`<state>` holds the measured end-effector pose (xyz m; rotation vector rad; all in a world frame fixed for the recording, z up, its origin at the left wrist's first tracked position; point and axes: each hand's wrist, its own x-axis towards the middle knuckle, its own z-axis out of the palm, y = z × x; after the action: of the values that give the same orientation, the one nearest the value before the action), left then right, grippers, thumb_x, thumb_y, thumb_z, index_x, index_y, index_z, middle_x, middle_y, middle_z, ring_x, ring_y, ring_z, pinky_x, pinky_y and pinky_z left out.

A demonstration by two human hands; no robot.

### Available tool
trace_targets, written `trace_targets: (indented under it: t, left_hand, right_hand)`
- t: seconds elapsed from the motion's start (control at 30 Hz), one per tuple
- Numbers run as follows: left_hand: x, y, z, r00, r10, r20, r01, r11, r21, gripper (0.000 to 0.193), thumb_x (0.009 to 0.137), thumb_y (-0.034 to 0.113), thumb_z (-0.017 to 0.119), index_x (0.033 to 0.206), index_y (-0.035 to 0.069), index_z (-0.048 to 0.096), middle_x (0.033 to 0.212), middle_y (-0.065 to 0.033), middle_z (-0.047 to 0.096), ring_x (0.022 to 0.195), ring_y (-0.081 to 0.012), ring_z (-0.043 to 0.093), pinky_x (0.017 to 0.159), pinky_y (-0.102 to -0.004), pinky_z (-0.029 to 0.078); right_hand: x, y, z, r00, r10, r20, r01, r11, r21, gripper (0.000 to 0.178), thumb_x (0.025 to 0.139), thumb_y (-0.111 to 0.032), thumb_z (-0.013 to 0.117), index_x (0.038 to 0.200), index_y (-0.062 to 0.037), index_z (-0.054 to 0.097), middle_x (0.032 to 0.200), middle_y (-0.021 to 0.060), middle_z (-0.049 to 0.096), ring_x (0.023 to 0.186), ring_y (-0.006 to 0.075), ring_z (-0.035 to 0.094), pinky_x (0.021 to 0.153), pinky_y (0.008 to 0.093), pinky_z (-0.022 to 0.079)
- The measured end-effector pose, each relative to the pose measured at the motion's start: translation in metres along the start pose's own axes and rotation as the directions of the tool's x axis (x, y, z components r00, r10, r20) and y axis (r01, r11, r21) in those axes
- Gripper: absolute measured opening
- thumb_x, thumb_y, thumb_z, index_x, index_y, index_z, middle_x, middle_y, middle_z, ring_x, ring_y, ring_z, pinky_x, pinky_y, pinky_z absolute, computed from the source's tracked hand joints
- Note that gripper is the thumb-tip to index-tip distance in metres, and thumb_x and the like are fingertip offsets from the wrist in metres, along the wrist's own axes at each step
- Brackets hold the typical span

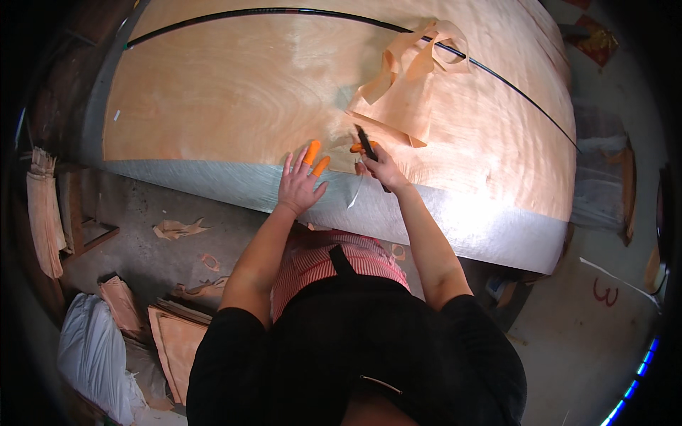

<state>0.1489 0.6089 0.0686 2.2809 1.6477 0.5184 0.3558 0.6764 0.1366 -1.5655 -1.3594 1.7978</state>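
Observation:
A large sheet of pale wood veneer (213, 92) covers most of the worktop in front of me. Flat near its front edge lies my left hand (301, 188), fingers spread, with orange finger covers on two of them. My right hand (384, 170) is closed around a black utility knife (366, 142), its tip pointing away from me over the veneer. Orange also covers a finger of this hand. Just beyond the knife rests a curled veneer offcut (401, 99) with holes in it. A thin pale sliver (354, 193) hangs by the sheet's edge, between my hands.
A long thin black strip (298, 11) arcs across the far part of the veneer. The worktop's silvery front border (455, 220) is bare metal-like material. Veneer scraps (179, 228) litter the floor at left, near stacked sheets (174, 341) and a white bag (96, 355).

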Motion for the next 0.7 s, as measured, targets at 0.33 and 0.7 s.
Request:
trace_targets:
  t: [0.33,0.7]
  left_hand:
    - [0.019,0.056,-0.03,0.963,-0.002,-0.268,-0.125,0.881,-0.455,0.036,0.08,0.021,0.056,0.111,0.002,0.051,0.119,-0.0155,0.046,0.107,-0.026,0.044,0.09,-0.0376,0.034]
    - [0.017,0.101,-0.032,0.987,-0.104,-0.122,-0.007,0.733,-0.68,0.012,0.069,0.01,0.063,0.073,0.0,0.056,0.086,-0.0077,0.057,0.074,-0.0235,0.055,0.068,-0.0322,0.042]
  right_hand:
    - [-0.047,0.01,-0.023,0.977,-0.113,0.178,-0.053,0.685,0.726,0.019,0.082,-0.004,0.045,0.1,-0.0019,0.042,0.066,0.0042,0.046,0.043,0.0016,0.028,0.038,0.0141,0.02]
    - [-0.089,0.046,-0.007,0.995,-0.065,-0.07,0.051,0.981,-0.19,0.025,0.08,-0.021,0.057,0.095,-0.0025,0.049,0.066,0.0018,0.056,0.056,0.0098,0.048,0.052,0.0246,0.039]
